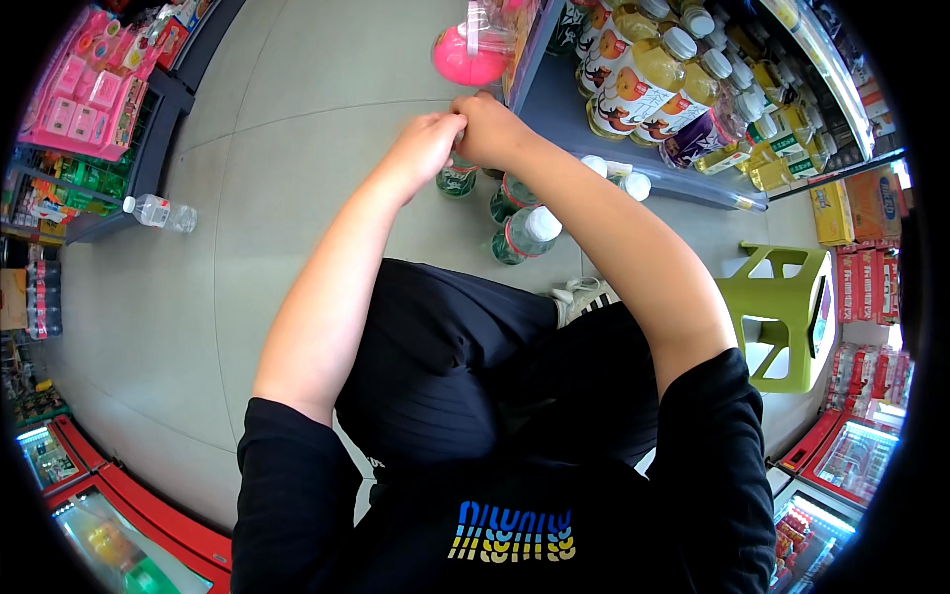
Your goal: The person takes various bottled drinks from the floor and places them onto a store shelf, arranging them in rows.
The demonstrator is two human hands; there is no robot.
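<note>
My left hand (432, 145) and my right hand (492, 130) meet at the top middle, fingers closed and pressed together. What they hold, if anything, is mostly hidden; a small dark bit shows between them. Directly below them is a green bottle (456, 180) with a dark label, its top covered by my hands. Closer to my knees stand a white-capped greenish bottle (515, 241) and another green bottle (511, 195), partly behind my right forearm. Two more white caps (636, 186) show beyond that forearm, by the shelf edge.
Bottles of yellow drink (633, 89) fill the dark shelf (554, 109) at upper right. A pink ball-shaped item (470, 56) hangs beside it. A clear bottle (161, 213) lies on the floor to the left. On the right stands a green stool (789, 259); red-framed coolers (139, 515) are behind.
</note>
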